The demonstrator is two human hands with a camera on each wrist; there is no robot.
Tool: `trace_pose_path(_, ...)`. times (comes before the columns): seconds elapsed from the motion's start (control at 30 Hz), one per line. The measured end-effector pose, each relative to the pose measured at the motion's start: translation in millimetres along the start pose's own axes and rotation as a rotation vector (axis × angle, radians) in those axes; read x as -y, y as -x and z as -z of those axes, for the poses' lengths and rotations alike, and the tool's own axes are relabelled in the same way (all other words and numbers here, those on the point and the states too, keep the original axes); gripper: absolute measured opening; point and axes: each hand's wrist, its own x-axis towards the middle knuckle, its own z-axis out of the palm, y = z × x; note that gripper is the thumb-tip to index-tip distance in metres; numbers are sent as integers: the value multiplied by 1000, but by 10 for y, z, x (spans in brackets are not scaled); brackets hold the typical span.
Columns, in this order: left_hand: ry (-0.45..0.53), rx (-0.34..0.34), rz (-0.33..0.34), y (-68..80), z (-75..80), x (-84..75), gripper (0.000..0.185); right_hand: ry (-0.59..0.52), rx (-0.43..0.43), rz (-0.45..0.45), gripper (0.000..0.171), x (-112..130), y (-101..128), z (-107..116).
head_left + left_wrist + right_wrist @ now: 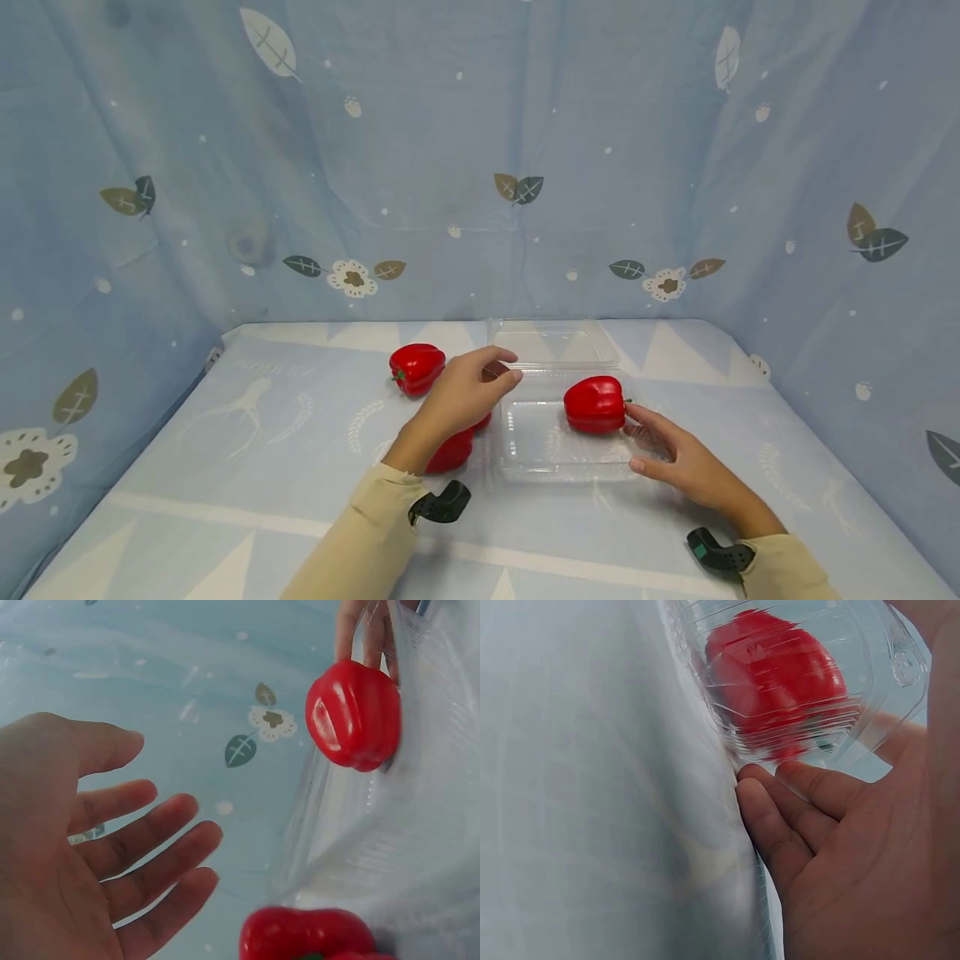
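The red bell pepper (595,404) sits inside the clear plastic clamshell container (558,454), in the far right part of the tray, lying on its side with the stem end pointing right toward the right hand (686,462), so its long axis runs left to right. That hand's fingers (643,419) are stretched out and relaxed, tips right at the stem end; from the head view I can't tell if they're actually touching the pepper or just beside it. In the right wrist view the pepper is seen smeared through the ribbed plastic wall, with the fingers lying flat against the outside of the tray. The left hand (461,396) hovers over the left edge of the container, fingers loosely spread and holding nothing; the left wrist view shows the open palm with the pepper well off past the fingertips. The container's lid (551,340) is flipped open toward the far side. Another red pepper (417,367) sits on the tabletop (247,467) far left of the tray, and a third one (452,452) is mostly hidden under the left wrist, so its orientation is hard to make out. Blue cloth with a leaf print (480,150) hangs behind everything.
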Motion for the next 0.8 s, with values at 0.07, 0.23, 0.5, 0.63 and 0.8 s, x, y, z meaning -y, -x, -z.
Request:
trace_pose_path(0.07,-4,-34,1,57,5,38,30,-4,-2,-4,70,1,0,-3)
trace_pose_path(0.23,-90,-112,-51,223,-26,155,25,-10,-2,-3,71,6,-2,-2)
trace_pose_path(0.5,-104,-219,-66,425,77,294,25,-4,0,-23,71,-14,-29,-13)
trace_pose_path(0.63,-70,-220,-15,492,145,367,29,3,-2,-11,71,-19,-13,2)
trace_pose_path(0.8,-38,-230,28,568,215,520,29,-1,0,9,70,-29,-2,5)
